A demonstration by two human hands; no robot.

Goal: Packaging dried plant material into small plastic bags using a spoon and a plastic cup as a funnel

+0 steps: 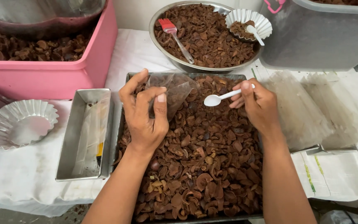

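Above the tray (126, 124), right hand (258, 107) grasps spoon (222, 97) pointing left; left hand (145, 111) pinches bag (175, 89).

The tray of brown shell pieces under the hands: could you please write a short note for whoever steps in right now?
Left hand: pinching a small clear plastic bag open above the tray.
Right hand: holding a white plastic spoon, bowl toward the bag, with nothing visible in it.
Tray: heaped with brown shell pieces.
Done: bag is open; no pieces can be seen inside it.
Left: spooning pieces into the bag, it seems.
Nearby: empty metal loaf tin and fluted foil cup on the left; round metal bowl behind.
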